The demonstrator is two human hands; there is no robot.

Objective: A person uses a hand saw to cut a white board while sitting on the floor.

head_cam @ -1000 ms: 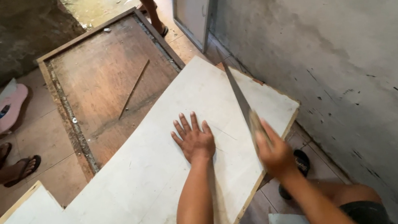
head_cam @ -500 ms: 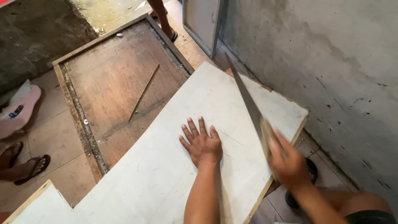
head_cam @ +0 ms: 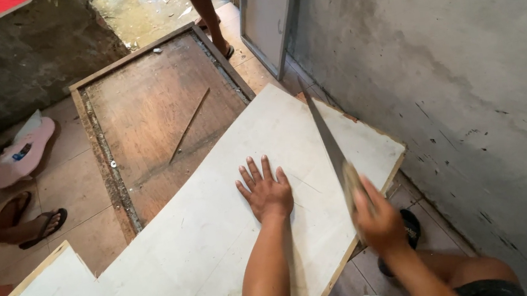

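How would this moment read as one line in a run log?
left hand: flat on white board | right hand: grip on handsaw, blade on board | nearby: wooden frame panel, grey wall

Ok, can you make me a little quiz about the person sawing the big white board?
1. True or false: the left hand lies flat, fingers spread, on the white board.
2. Which hand grips the handsaw?
3. What lies on the brown wooden panel? A) a thin stick B) a hammer C) a cup

Key:
1. True.
2. The right hand, at the board's edge by the grey wall.
3. A, the thin stick.
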